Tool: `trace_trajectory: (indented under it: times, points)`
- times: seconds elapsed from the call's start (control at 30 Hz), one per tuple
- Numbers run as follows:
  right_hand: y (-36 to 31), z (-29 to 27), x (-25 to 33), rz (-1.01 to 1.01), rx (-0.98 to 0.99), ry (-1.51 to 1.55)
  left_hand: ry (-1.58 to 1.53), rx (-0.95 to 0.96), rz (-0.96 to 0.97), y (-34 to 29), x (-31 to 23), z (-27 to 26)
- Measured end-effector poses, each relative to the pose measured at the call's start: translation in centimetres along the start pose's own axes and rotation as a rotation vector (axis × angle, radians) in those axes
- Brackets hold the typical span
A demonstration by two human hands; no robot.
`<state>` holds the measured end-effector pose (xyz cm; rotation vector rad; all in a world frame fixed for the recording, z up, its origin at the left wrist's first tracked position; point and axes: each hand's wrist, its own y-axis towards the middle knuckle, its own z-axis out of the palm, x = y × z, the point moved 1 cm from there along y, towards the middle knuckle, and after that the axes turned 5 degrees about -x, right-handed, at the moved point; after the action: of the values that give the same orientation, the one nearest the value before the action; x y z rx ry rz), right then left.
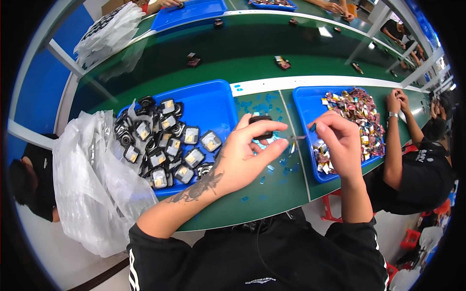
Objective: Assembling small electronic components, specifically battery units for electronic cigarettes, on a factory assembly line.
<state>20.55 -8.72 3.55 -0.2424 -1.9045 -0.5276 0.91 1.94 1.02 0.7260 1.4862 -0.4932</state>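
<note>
Four blue trays show: one (pixel 213 104) at ten o'clock heaped with more small black square parts (pixel 160 140) than can be counted, one (pixel 303 104) at three o'clock holding an uncountable pile of shiny scraps (pixel 357 116), and two (pixel 194 10) (pixel 272 6) at twelve o'clock across the belt. On the green belt lie about seven separate small parts (pixel 194 60), and two clear plastic bags (pixel 90 179) (pixel 109 31) sit at nine and eleven o'clock. One black part (pixel 260 125) is in the left hand (pixel 242 155); many blue film bits (pixel 262 107) dot the table (pixel 272 191).

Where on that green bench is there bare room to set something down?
Free: the green strip between the left blue tray and the right blue tray, though blue scraps dot it. The conveyor belt behind holds only scattered parts. Crowded: the left tray's black parts, the right tray's foil pieces, the plastic bag.
</note>
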Motion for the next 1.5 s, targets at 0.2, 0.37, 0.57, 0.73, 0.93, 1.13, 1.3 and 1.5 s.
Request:
trace_trajectory:
  times: [0.2,0.37,0.57,0.73,0.93,1.13,1.3,1.5]
  points:
    - [-0.5,2.8,0.1,-0.033,0.142,0.136,0.028,-0.010,0.015,-0.3,0.2,0.3]
    - [-0.8,4.1,0.1,0.015,0.097,0.222,0.034,-0.021,-0.004,-0.2,0.3,0.0]
    - [-1.0,4.6,0.5,0.056,0.023,0.257,0.029,-0.074,0.035,-0.5,0.3,0.1]
    - [-0.6,4.1,0.5,0.001,0.124,0.167,0.089,-0.065,0.032,-0.5,0.0,0.0]
    - [-0.5,3.7,0.7,0.007,0.151,0.127,0.122,-0.058,0.104,-0.4,0.1,0.2]
    - [-0.5,4.6,0.8,-0.195,0.068,-0.146,0.105,-0.093,0.095,-0.4,0.5,-0.1]
    - [-1.1,5.4,1.3,-0.574,0.037,-0.365,0.022,-0.091,0.027,0.1,1.3,-0.6]
    - [-2.0,5.0,-2.3,-0.126,-0.065,-0.049,0.009,-0.110,0.090,0.3,1.1,-0.8]
